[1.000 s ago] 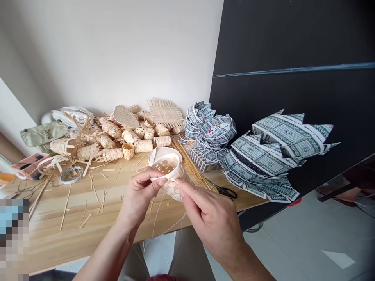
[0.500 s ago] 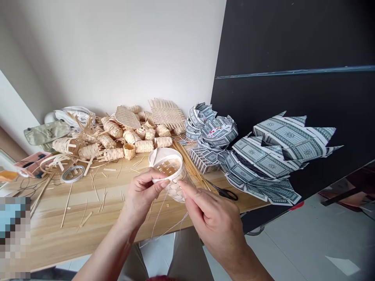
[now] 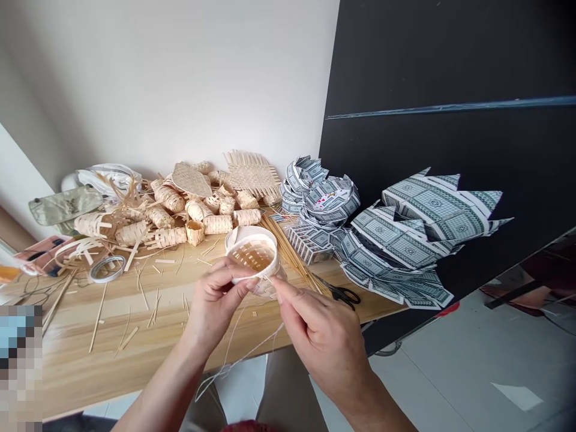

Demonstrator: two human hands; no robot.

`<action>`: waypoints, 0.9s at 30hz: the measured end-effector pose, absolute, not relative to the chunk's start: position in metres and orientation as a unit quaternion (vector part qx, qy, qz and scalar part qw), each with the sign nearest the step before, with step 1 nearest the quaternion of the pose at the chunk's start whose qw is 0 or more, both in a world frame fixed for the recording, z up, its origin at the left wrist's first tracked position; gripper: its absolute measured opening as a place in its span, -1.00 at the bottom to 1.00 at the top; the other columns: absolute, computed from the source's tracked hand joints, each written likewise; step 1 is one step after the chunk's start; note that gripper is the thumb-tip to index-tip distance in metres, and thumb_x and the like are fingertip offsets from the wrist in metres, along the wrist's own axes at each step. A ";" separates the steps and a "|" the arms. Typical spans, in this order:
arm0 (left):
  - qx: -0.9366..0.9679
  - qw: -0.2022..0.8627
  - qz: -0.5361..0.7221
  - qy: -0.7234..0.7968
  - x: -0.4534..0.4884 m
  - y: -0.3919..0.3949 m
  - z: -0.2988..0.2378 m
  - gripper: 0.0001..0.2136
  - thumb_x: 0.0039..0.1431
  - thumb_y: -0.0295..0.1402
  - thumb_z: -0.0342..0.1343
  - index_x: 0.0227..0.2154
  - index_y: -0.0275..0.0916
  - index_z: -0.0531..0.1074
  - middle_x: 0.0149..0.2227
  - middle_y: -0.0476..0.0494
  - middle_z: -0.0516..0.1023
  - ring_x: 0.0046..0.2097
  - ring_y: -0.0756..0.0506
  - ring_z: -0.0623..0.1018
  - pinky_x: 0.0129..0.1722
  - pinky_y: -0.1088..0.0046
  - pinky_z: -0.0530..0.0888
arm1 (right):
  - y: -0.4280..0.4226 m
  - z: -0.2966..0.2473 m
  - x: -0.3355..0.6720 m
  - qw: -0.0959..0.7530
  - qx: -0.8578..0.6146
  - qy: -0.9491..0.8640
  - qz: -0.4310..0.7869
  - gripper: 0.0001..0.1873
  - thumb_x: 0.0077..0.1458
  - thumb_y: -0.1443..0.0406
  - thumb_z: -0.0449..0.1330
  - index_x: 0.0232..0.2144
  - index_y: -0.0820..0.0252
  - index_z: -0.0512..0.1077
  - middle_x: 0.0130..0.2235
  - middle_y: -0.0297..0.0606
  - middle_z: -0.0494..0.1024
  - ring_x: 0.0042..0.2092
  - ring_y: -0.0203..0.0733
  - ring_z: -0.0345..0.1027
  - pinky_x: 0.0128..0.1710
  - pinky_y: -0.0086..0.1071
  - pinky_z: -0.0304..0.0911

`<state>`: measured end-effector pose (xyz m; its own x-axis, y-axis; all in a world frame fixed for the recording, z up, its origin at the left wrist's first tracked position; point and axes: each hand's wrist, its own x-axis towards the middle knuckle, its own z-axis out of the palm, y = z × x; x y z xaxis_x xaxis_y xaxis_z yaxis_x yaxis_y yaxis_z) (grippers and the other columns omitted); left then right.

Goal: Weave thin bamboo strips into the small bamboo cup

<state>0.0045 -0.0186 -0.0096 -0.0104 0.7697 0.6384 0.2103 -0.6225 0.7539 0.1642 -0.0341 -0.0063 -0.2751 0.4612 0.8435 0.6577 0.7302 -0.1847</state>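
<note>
A small woven basket [image 3: 252, 255] with a pale band round its rim is tilted toward me above the table's front part. My left hand [image 3: 220, 291] pinches the near rim between thumb and fingers. Close to the same stretch of rim, my right hand [image 3: 319, 330] is closed, its thumb and index finger pressed together at the basket's right side. What those fingertips hold is too small to make out. White thread [image 3: 252, 351] hangs in loose loops below the basket, between both hands and over the table edge.
Behind lie several small woven cylinders [image 3: 219, 224] and a flat woven mat [image 3: 254, 174]. Thin sticks [image 3: 292, 252] and black scissors [image 3: 344, 294] are right of the basket. Folded-card bowls [image 3: 436, 210] stand far right. A tape roll [image 3: 108, 269] and loose strips lie left.
The view has shifted slightly, so everything sits a little further left. Both hands keep their grip at the rim; the loose thread hangs lower and further left.
</note>
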 end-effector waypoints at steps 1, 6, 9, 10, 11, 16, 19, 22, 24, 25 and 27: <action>0.683 0.179 0.605 0.369 0.005 -0.019 -0.010 -0.94 0.06 -0.41 0.17 -0.46 -0.24 0.53 -0.52 -0.02 0.45 -0.46 0.05 0.43 -0.49 0.60 0.36 | -0.034 -0.008 0.164 0.493 -0.354 -0.789 -0.095 -0.72 0.14 0.49 -0.02 -0.23 0.34 0.48 -0.53 -0.27 0.54 -0.55 -0.32 0.38 -0.51 -0.46 0.22; 0.746 -0.087 0.541 0.379 0.008 -0.020 -0.017 -0.90 0.12 -0.50 0.09 -0.38 -0.27 0.51 -0.51 -0.04 0.47 -0.48 0.07 0.47 -0.49 0.65 0.39 | -0.033 -0.018 0.162 0.529 -0.387 -0.754 -0.041 -0.80 0.12 0.47 0.02 -0.36 0.28 0.45 -0.53 -0.32 0.54 -0.56 -0.34 0.37 -0.52 -0.50 0.20; 0.755 -0.159 0.511 0.378 0.011 -0.021 -0.022 -0.90 0.14 -0.49 0.07 -0.36 -0.27 0.50 -0.50 -0.04 0.49 -0.49 0.08 0.48 -0.49 0.67 0.39 | -0.035 -0.026 0.162 0.540 -0.414 -0.733 0.014 -0.82 0.13 0.43 0.03 -0.44 0.24 0.41 -0.58 -0.38 0.49 -0.60 -0.37 0.32 -0.56 -0.52 0.17; 0.756 -0.167 0.507 0.379 0.013 -0.021 -0.023 -0.89 0.15 -0.49 0.06 -0.36 -0.28 0.50 -0.51 -0.03 0.49 -0.50 0.08 0.48 -0.50 0.68 0.39 | -0.036 -0.028 0.162 0.542 -0.420 -0.727 0.027 -0.81 0.14 0.42 0.03 -0.46 0.23 0.40 -0.59 -0.39 0.48 -0.61 -0.38 0.30 -0.57 -0.52 0.16; 0.756 -0.168 0.505 0.381 0.014 -0.022 -0.023 -0.88 0.16 -0.49 0.05 -0.37 -0.28 0.49 -0.51 -0.03 0.48 -0.50 0.08 0.48 -0.50 0.68 0.39 | -0.037 -0.029 0.162 0.545 -0.425 -0.722 0.036 -0.81 0.14 0.42 0.02 -0.47 0.22 0.39 -0.60 -0.39 0.47 -0.61 -0.38 0.29 -0.57 -0.53 0.15; 0.771 -0.136 0.489 0.384 0.020 -0.023 -0.026 -0.86 0.17 -0.47 0.03 -0.36 -0.25 0.50 -0.53 -0.02 0.46 -0.50 0.08 0.47 -0.49 0.66 0.38 | -0.037 -0.031 0.162 0.548 -0.438 -0.710 0.054 -0.79 0.15 0.39 0.01 -0.49 0.21 0.36 -0.61 -0.40 0.43 -0.59 -0.36 0.28 -0.56 -0.52 0.16; 0.778 -0.129 0.482 0.381 0.021 -0.023 -0.029 -0.85 0.18 -0.47 0.02 -0.37 -0.24 0.50 -0.53 -0.02 0.44 -0.50 0.08 0.45 -0.50 0.66 0.36 | -0.033 -0.032 0.160 0.555 -0.437 -0.704 0.073 -0.78 0.16 0.37 -0.01 -0.52 0.20 0.33 -0.61 -0.40 0.41 -0.59 -0.36 0.26 -0.57 -0.52 0.15; 0.780 -0.159 0.471 0.381 0.018 -0.021 -0.032 -0.85 0.18 -0.48 0.03 -0.35 -0.22 0.50 -0.53 -0.01 0.44 -0.50 0.09 0.44 -0.50 0.66 0.33 | -0.031 -0.036 0.160 0.559 -0.424 -0.702 0.125 -0.81 0.17 0.35 -0.01 -0.45 0.20 0.34 -0.59 -0.40 0.42 -0.57 -0.36 0.28 -0.55 -0.52 0.18; 0.778 -0.186 0.461 0.385 0.014 -0.021 -0.033 -0.85 0.16 -0.49 0.04 -0.34 -0.21 0.51 -0.52 -0.01 0.45 -0.50 0.08 0.43 -0.50 0.65 0.32 | -0.032 -0.040 0.161 0.551 -0.419 -0.702 0.170 -0.86 0.17 0.33 0.00 -0.37 0.20 0.35 -0.58 -0.41 0.42 -0.56 -0.36 0.29 -0.54 -0.53 0.19; 0.777 -0.197 0.456 0.387 0.013 -0.020 -0.033 -0.85 0.16 -0.50 0.04 -0.33 -0.20 0.50 -0.51 0.00 0.45 -0.50 0.08 0.43 -0.49 0.64 0.31 | -0.033 -0.042 0.162 0.545 -0.418 -0.701 0.194 -0.87 0.17 0.33 0.01 -0.35 0.20 0.34 -0.57 -0.41 0.42 -0.56 -0.36 0.29 -0.54 -0.53 0.19; 0.776 -0.208 0.450 0.391 0.010 -0.020 -0.034 -0.85 0.15 -0.51 0.06 -0.32 -0.20 0.50 -0.50 0.00 0.46 -0.50 0.08 0.43 -0.49 0.63 0.31 | -0.035 -0.045 0.164 0.539 -0.418 -0.693 0.233 -0.88 0.17 0.31 0.01 -0.37 0.19 0.33 -0.56 -0.40 0.43 -0.56 -0.37 0.29 -0.55 -0.53 0.19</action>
<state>0.0098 -0.0198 -0.0340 0.2894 0.4201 0.8601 0.7937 -0.6076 0.0297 0.1637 -0.0349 -0.0453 -0.0683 0.8303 0.5531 0.3283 0.5422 -0.7735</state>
